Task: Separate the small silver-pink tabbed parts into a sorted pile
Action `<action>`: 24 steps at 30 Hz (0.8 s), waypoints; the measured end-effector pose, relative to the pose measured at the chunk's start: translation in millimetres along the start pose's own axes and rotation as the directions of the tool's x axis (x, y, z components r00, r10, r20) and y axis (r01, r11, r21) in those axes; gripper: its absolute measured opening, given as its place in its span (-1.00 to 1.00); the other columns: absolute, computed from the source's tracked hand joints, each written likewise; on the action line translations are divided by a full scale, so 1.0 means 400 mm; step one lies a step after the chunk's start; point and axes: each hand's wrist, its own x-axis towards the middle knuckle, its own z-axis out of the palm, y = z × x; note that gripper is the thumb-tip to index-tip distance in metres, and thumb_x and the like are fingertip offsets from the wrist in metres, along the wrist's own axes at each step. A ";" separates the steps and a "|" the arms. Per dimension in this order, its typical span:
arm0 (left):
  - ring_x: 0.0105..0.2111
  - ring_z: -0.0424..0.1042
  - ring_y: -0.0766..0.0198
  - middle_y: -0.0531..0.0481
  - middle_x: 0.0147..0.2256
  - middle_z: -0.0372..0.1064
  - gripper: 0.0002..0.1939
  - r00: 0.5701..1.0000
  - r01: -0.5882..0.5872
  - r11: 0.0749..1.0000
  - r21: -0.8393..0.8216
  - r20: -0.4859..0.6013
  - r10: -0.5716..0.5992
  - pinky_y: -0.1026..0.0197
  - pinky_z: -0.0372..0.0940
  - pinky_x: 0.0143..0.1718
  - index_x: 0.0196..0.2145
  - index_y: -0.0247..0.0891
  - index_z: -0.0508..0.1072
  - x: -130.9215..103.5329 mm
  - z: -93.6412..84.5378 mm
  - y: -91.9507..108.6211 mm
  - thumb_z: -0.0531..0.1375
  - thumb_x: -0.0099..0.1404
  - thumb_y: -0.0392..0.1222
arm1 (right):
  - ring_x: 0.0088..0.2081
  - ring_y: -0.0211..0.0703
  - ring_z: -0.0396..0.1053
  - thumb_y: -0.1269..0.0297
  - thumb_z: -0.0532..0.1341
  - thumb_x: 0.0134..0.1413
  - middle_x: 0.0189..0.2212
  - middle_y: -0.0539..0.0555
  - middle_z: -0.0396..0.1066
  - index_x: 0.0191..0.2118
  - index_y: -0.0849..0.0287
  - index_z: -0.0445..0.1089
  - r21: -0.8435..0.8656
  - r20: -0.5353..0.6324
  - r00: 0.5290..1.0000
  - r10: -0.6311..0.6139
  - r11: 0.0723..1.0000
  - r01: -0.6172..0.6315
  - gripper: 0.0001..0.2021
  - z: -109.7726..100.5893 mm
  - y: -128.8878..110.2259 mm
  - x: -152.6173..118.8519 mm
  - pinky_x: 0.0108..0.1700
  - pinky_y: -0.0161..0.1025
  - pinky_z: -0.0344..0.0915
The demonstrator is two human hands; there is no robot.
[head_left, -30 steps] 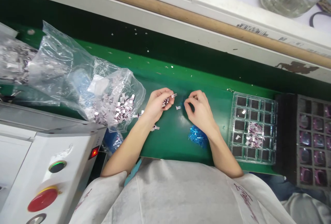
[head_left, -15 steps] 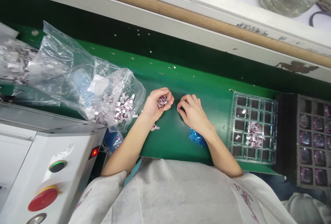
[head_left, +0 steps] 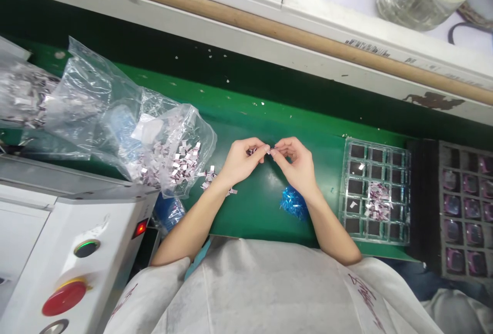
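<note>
My left hand point(head_left: 243, 160) is closed around a bunch of small silvery-pink pieces point(head_left: 252, 151), which show between its fingers. Its thumb and forefinger pinch one small piece point(head_left: 269, 151) out at the tips. Meeting it from the right, my right hand point(head_left: 297, 165) has its thumb and fingertips closed at that same piece, too small to make out in detail. Below my right hand lies a heap of thin blue plastic bits point(head_left: 293, 203). More loose silvery-pink pieces point(head_left: 210, 175) lie on the green work surface point(head_left: 254, 210) beside my left forearm.
Clear plastic bags point(head_left: 181, 141) with many similar pieces lie at left. A machine housing with a red button point(head_left: 64, 297) stands at front left. At right are a clear compartment tray point(head_left: 342, 195) holding pieces and a dark tray point(head_left: 442, 210). A glass jar point(head_left: 404, 0) sits on the shelf.
My hands have come together, the left moving right and turning so its bunch is mostly covered. Both sets of fingertips now meet at one small piece. The view has shifted slightly.
</note>
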 end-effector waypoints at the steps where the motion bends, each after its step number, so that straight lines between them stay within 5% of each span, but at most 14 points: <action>1: -0.56 0.26 0.36 0.04 -0.50 0.44 -0.65 1.000 -0.012 1.000 0.013 -0.017 0.013 0.24 0.12 -0.51 -0.41 -0.23 0.54 0.000 0.001 -0.002 0.31 0.44 0.05 | -0.30 -0.16 0.55 0.17 0.39 0.31 -0.28 -0.02 0.60 -0.13 0.06 0.49 0.009 -0.001 1.000 0.004 1.000 -0.004 -0.86 -0.001 -0.001 -0.001 -0.16 -0.14 0.48; 8: -0.57 0.28 0.35 0.05 -0.51 0.45 -0.67 0.994 -0.012 1.000 0.019 -0.111 0.014 0.26 0.16 -0.49 -0.42 -0.22 0.55 0.000 0.004 -0.006 0.31 0.44 0.02 | -0.09 -0.03 0.53 0.19 0.25 0.46 -0.09 0.14 0.56 -0.18 0.05 0.55 -0.257 0.114 0.967 -0.227 0.934 0.249 -0.85 -0.016 -0.033 -0.008 -0.08 -0.05 0.50; 13: -0.60 0.26 0.38 0.06 -0.53 0.42 -0.68 0.989 0.024 0.995 -0.097 -0.142 -0.038 0.28 0.13 -0.53 -0.40 -0.23 0.55 0.003 0.003 -0.002 0.34 0.41 0.03 | -0.18 -0.06 0.51 0.20 0.23 0.45 -0.15 0.12 0.55 -0.19 0.07 0.54 -0.301 0.103 0.973 -0.208 0.926 0.229 -0.83 -0.028 -0.019 -0.002 -0.10 -0.04 0.50; 17: -0.64 0.23 0.42 0.05 -0.54 0.41 -0.71 0.982 0.130 0.946 -0.296 -0.096 -0.164 0.32 0.02 -0.59 -0.44 -0.24 0.48 0.008 -0.002 0.011 0.37 0.32 -0.02 | -0.15 0.07 0.48 0.26 0.25 0.42 -0.24 0.15 0.52 -0.34 0.09 0.47 -0.574 0.067 0.981 -0.182 0.797 0.187 -0.78 -0.047 0.015 0.012 0.01 0.09 0.50; 20: -0.68 0.17 0.44 0.06 -0.56 0.37 -0.73 0.973 0.185 0.870 -0.457 -0.040 -0.228 0.33 -0.14 -0.64 -0.47 -0.24 0.42 0.013 -0.012 0.021 0.36 0.24 -0.07 | 0.05 0.22 0.49 0.38 0.23 0.39 -0.03 0.28 0.56 -0.09 0.20 0.55 -0.682 0.106 0.975 -0.194 0.700 0.213 -0.86 -0.044 0.025 0.020 0.16 0.20 0.49; 24: -0.69 0.15 0.47 0.07 -0.55 0.36 -0.75 0.983 0.155 0.822 -0.548 0.000 -0.185 0.33 -0.20 -0.66 -0.46 -0.25 0.41 0.020 -0.027 0.022 0.35 0.20 -0.07 | 0.52 0.36 0.20 0.30 0.13 0.52 0.48 0.42 0.27 0.40 0.40 0.37 -0.677 0.322 0.925 -0.200 0.634 0.373 -0.53 -0.014 0.023 0.016 0.50 0.29 0.26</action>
